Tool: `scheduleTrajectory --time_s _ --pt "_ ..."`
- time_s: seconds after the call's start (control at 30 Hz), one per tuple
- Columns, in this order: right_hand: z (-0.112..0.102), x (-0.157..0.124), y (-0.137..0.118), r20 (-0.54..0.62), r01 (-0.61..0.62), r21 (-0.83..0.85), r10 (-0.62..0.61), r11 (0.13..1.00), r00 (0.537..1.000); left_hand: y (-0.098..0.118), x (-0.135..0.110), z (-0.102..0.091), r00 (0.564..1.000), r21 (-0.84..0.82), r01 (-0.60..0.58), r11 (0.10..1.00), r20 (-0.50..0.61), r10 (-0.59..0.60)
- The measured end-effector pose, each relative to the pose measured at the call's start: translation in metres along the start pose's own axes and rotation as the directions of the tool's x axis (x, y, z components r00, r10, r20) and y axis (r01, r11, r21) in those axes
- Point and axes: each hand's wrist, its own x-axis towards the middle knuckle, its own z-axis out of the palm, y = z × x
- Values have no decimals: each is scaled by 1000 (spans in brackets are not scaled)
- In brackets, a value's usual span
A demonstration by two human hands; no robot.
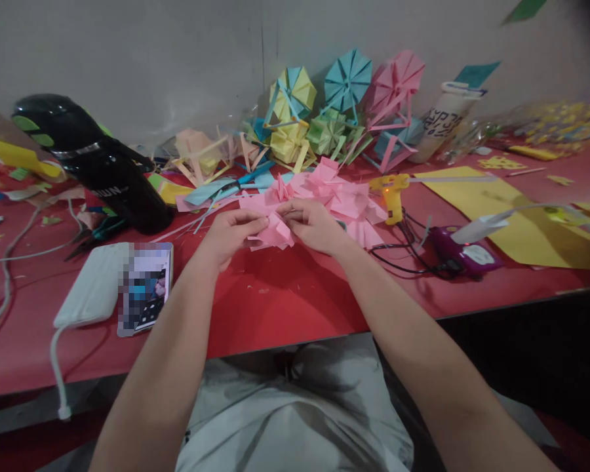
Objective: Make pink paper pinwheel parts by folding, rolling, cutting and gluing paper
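Observation:
Between my two hands is a folded piece of pink paper (278, 232), held just above the red table (285, 308). My left hand (232, 235) pinches its left side between thumb and fingers. On the upper right, my right hand (315, 224) grips the same paper, fingertips close together. Directly behind the hands lies a heap of pink folded papers (341, 196), partly hidden by my right hand. Some pink paper also shows beneath the held piece, and I cannot tell whether it is joined to it.
A black bottle (113, 174), a white power bank (96, 285) and a phone (147, 288) stand or lie at left. On the right are a yellow glue gun (391, 195), a purple power socket (465, 252) and yellow paper (511, 223). Folded paper models (348, 82) line the wall.

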Motion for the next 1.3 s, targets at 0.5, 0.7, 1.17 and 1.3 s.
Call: scheduleTrajectory --time_s 0.5,0.7,1.17,1.3 --pt "-1 -1 -10 -18 0 -89 -2 996 1000 -6 8 -6 960 376 -277 884 135 244" --pt "-1 -1 -11 -28 52 -107 -56 993 998 -3 6 -5 949 375 -314 872 162 271" --pt "0 -1 -8 -56 165 -188 -178 968 982 -2 4 -8 934 401 -350 847 220 282" --pt "-2 0 -10 -39 162 -186 -172 969 984 2 1 -7 926 454 -378 807 202 320"
